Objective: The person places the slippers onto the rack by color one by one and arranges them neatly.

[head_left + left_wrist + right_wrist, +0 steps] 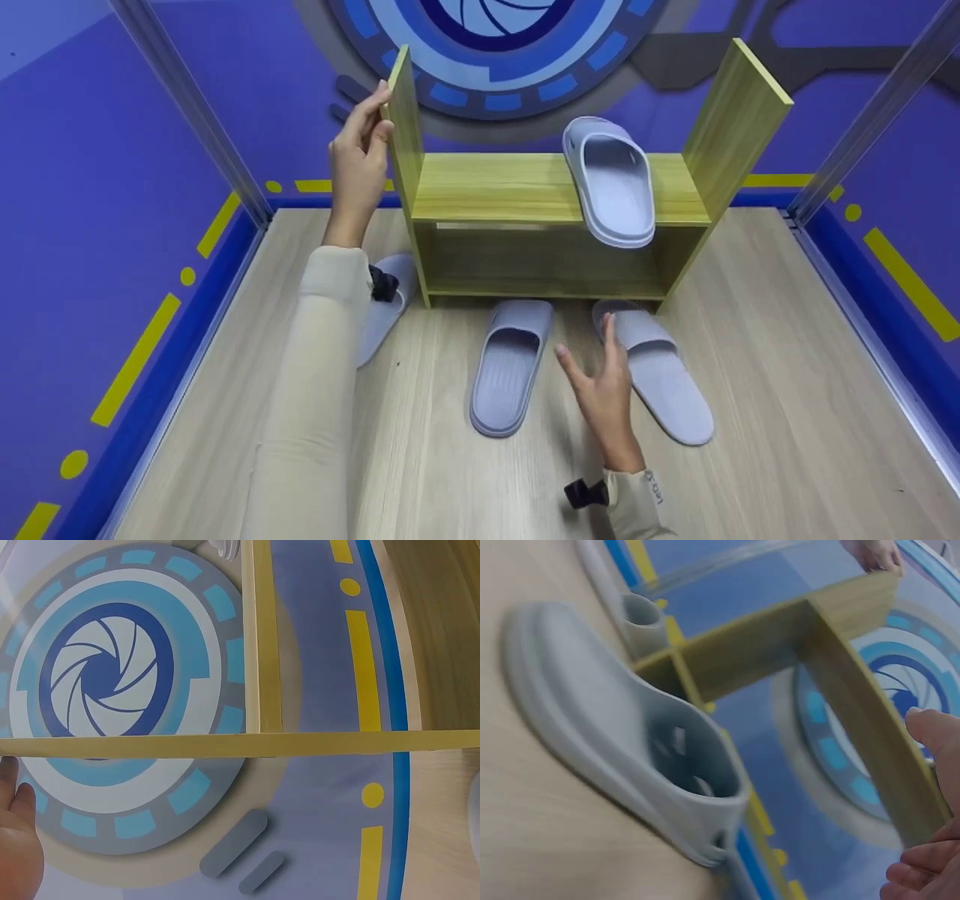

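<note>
A light wooden shoe rack [491, 187] stands against the back wall. My left hand [360, 154] grips the front edge of its left side panel near the top; in the left wrist view only part of that hand [19, 840] shows beside the board edge. One grey slipper [621, 191] lies on the upper shelf, toe inward, its heel jutting past the front edge. My right hand [606, 394] is empty, thumb and fingers spread, between the middle slipper [501, 382] and the right slipper [671, 390], partly covering the right one's toe.
Another grey slipper [385, 319] lies left of the rack, partly hidden by my left sleeve [307, 405]. Blue printed walls [112, 187] close in the wood-patterned floor [427, 480] at the back and both sides. The right wrist view is blurred.
</note>
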